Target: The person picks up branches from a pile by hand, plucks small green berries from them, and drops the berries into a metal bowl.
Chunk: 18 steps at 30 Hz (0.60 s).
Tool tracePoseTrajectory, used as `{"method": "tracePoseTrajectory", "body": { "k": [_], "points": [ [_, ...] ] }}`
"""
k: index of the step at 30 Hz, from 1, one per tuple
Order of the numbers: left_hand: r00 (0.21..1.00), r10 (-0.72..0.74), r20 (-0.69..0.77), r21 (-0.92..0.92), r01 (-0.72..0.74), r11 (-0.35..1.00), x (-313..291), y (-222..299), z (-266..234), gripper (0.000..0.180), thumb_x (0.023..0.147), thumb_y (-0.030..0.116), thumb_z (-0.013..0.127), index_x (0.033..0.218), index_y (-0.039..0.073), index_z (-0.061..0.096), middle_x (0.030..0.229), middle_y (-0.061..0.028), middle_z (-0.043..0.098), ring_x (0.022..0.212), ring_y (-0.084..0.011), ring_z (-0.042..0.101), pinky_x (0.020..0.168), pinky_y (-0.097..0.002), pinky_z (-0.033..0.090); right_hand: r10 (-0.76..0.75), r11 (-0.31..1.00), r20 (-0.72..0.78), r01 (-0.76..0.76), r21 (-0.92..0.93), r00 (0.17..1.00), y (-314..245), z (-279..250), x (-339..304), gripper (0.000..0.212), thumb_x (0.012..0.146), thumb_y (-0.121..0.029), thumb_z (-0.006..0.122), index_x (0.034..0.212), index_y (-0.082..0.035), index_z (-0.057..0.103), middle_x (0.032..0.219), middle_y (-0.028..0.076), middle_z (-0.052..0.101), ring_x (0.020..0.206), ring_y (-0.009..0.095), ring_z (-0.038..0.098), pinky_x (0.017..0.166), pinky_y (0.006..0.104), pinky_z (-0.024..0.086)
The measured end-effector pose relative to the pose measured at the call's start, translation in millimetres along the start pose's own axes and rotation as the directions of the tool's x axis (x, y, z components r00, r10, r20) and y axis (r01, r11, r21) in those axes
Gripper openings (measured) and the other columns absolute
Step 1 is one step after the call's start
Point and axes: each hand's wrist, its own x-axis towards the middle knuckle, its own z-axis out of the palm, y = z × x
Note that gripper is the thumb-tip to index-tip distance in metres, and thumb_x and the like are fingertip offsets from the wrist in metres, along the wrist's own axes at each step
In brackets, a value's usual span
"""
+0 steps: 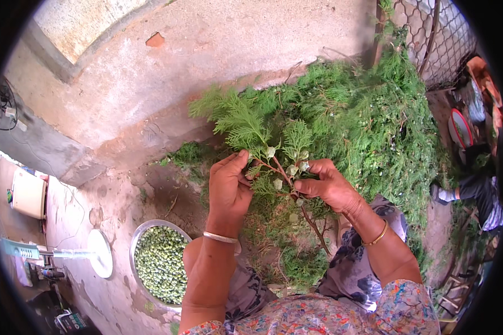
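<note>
A leafy green conifer branch with flat sprays and pale green cones hangs between my two hands, over my lap. My left hand is closed in a pinch at a side twig; what exactly lies between the fingertips is partly hidden. My right hand grips the reddish stem from the right, thumb and fingers closed around it among the cones. A green cone shows just right of my left fingertips. The bare brown stem end slants down toward my right knee.
A metal basin full of small green cones stands on the floor at left, near a fan's white round base. A large heap of cut branches lies against the wall. Another person's leg is at far right.
</note>
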Motion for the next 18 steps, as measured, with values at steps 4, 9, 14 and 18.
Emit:
{"method": "tracePoseTrajectory", "body": {
  "k": [4,9,14,18],
  "points": [
    [1.000,0.016,-0.020,-0.045,-0.017,0.999,5.1,-7.2,-2.5,0.013,0.087,0.010,0.059,0.089,-0.003,0.062,0.084,-0.0082,0.065,0.071,-0.0144,0.062,0.062,-0.0276,0.053,-0.073,0.997,-0.011,0.073,-0.008,0.997,5.8,-0.5,3.4,0.015,0.084,-0.006,0.064,0.097,0.001,0.065,0.080,-0.003,0.060,0.073,0.005,0.052,0.065,0.0227,0.044],
    [0.913,0.405,-0.041,0.602,-0.301,0.740,1.1,-11.8,4.9,0.012,0.087,0.009,0.059,0.087,-0.003,0.061,0.079,-0.0067,0.064,0.067,-0.0122,0.058,0.059,-0.0250,0.046,-0.055,0.998,-0.056,0.053,-0.035,0.997,4.7,2.8,-0.7,0.014,0.084,-0.007,0.065,0.094,0.002,0.063,0.082,-0.001,0.060,0.076,0.007,0.053,0.068,0.0234,0.044],
    [0.616,0.686,0.387,0.854,-0.520,-0.016,1.5,-15.0,0.5,0.012,0.084,0.008,0.063,0.087,-0.004,0.061,0.074,-0.0029,0.061,0.066,-0.0107,0.055,0.060,-0.0248,0.043,-0.031,0.999,-0.029,0.030,-0.038,0.999,4.8,-3.0,-1.5,0.034,0.082,-0.014,0.069,0.105,0.007,0.057,0.092,0.006,0.059,0.084,0.011,0.054,0.074,0.0254,0.046],
    [0.670,0.668,0.324,0.844,-0.523,0.116,-1.0,-13.3,5.6,0.016,0.086,0.011,0.063,0.089,-0.005,0.060,0.077,-0.0037,0.062,0.063,-0.0119,0.054,0.056,-0.0265,0.044,-0.038,0.989,-0.202,0.008,-0.149,0.979,23.0,-9.3,0.0,0.050,0.079,-0.020,0.072,0.111,0.012,0.052,0.103,0.014,0.056,0.094,0.017,0.054,0.081,0.0272,0.045]
  ]
}}
